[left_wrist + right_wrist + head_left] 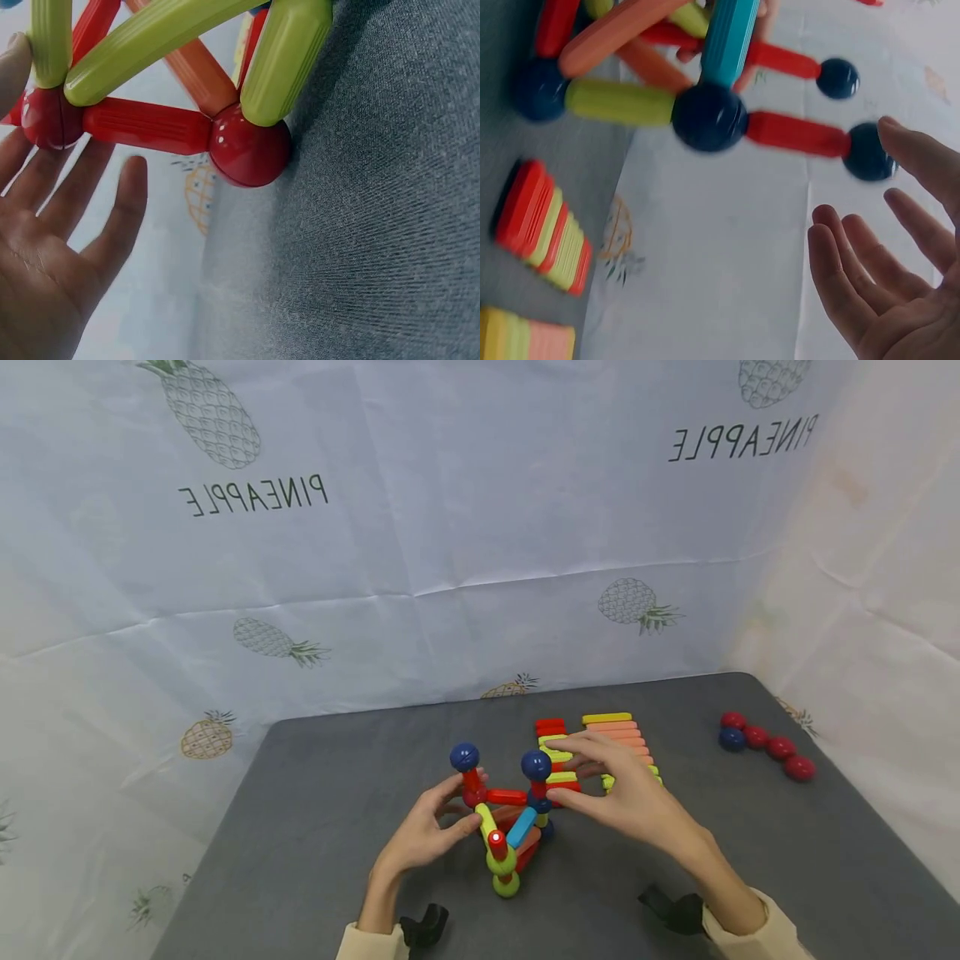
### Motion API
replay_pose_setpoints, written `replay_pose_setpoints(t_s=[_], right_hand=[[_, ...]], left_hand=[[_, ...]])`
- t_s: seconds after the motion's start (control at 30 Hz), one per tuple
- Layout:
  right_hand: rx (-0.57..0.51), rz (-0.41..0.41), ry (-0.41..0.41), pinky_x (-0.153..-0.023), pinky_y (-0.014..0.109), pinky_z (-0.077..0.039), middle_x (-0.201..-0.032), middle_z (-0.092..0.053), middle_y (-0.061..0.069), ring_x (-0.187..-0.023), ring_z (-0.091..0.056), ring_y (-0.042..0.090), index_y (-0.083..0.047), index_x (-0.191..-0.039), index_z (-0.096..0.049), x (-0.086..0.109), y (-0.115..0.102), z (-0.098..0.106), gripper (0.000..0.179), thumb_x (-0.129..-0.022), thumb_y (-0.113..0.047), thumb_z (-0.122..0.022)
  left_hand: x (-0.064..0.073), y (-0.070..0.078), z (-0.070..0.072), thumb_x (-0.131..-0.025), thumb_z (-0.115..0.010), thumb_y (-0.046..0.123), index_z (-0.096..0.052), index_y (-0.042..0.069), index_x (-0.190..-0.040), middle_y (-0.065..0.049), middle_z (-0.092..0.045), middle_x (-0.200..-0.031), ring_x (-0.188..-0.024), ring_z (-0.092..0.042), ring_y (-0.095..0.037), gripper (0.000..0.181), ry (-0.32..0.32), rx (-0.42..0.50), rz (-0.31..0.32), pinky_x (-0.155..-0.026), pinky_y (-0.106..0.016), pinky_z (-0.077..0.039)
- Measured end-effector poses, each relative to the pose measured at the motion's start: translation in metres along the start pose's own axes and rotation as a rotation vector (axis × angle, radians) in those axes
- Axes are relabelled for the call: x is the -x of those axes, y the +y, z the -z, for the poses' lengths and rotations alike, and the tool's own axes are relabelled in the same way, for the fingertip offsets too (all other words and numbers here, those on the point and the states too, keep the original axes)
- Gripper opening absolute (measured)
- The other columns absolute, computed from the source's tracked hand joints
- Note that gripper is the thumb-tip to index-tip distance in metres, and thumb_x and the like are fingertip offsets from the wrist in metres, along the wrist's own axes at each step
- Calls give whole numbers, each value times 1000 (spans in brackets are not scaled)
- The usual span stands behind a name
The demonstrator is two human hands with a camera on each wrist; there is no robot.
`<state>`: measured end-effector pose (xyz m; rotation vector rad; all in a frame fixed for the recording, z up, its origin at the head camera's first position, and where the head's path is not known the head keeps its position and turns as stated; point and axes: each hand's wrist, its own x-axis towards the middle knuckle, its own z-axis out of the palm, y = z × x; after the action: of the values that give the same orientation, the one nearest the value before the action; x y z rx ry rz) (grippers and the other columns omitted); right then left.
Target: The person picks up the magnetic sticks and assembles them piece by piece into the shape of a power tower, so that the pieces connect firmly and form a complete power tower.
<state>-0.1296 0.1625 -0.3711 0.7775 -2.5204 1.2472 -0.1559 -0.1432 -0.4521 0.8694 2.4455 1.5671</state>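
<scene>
Between the two hands stands a magnetic ball-and-rod structure of red, yellow-green, orange and blue rods. Upright red rods carry a left blue ball and a right blue ball at its top. My left hand holds the structure at its left side, thumb and fingers on either side of a red ball; some fingertips are hidden behind it. Beside the right top ball, my right hand has its fingers spread. Its thumb tip overlaps that ball in the right wrist view; contact is unclear.
Behind the right hand lie a row of red and yellow-green rods and a row with orange rods. Several red balls and a loose blue ball sit at the grey table's right. A pineapple-print cloth hangs behind.
</scene>
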Motion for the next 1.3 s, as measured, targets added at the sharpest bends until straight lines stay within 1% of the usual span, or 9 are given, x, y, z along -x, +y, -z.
replay_pose_setpoints(t_s=[0.17,0.27,0.33,0.47,0.57,0.73,0.9,1.1,1.3], right_hand=[[82,25,79,-78,30,-62,-116,-71,6,-89,-69,3,-10,-129,-69,10,27,18,57,-76,-11,-90],[126,-14,133,-77,27,-61,-111,-70,5,-91,-64,-2,-10,-127,-70,15,54,33,53,-78,-11,-89],[179,-61,182,-78,34,-62,-110,-70,10,-92,-66,5,-7,-124,-71,17,75,44,47,-80,-9,-87],[308,-183,246,-84,58,-56,-118,-67,27,-102,-65,37,1,-124,-69,20,125,68,41,-86,-7,-80],[402,-285,191,-89,70,-47,-127,-58,39,-110,-57,55,9,-129,-62,24,162,83,45,-89,-6,-75],[502,-409,42,-98,75,-39,-133,-50,47,-121,-45,66,16,-132,-55,30,199,95,51,-89,-6,-69],[523,-458,31,-95,74,-41,-128,-52,47,-118,-47,67,17,-125,-59,35,210,99,46,-84,-2,-67],[477,-554,65,-85,75,-45,-127,-53,46,-112,-50,67,14,-122,-62,40,201,101,41,-86,-7,-69],[421,-430,188,-74,58,-57,-113,-66,39,-95,-66,52,10,-125,-64,28,168,92,48,-88,-17,-78]], left_hand=[[-1,-2,1,-99,-67,16,-53,9,-146,-22,-60,-144,-123,-64,-18,49,-11,26,-30,-96,-32,-56],[0,-1,0,-96,-71,16,-57,4,-139,-20,-65,-136,-117,-65,-14,47,-2,34,-11,-97,-31,-55],[2,-1,0,-93,-75,15,-59,1,-134,-18,-68,-129,-113,-65,-10,46,17,35,4,-97,-31,-54],[7,-3,-2,-89,-80,14,-63,-2,-123,-14,-71,-115,-103,-66,-5,41,88,29,-2,-93,-29,-56],[11,-5,-5,-87,-81,10,-64,2,-115,-12,-70,-105,-93,-66,-4,35,154,24,-46,-86,-29,-57],[11,-9,-14,-82,-85,10,-66,14,-104,-6,-68,-90,-82,-63,-5,29,286,-29,-141,-74,-28,-57],[10,-8,-24,-80,-87,17,-62,19,-95,0,-66,-80,-70,-60,-2,29,390,-80,-150,-64,-27,-54],[10,-5,-28,-80,-87,17,-59,18,-92,0,-66,-76,-67,-59,-1,30,425,-97,-152,-62,-28,-54],[10,-4,-28,-79,-88,18,-60,18,-91,1,-66,-75,-67,-59,0,30,433,-107,-137,-62,-27,-54]])
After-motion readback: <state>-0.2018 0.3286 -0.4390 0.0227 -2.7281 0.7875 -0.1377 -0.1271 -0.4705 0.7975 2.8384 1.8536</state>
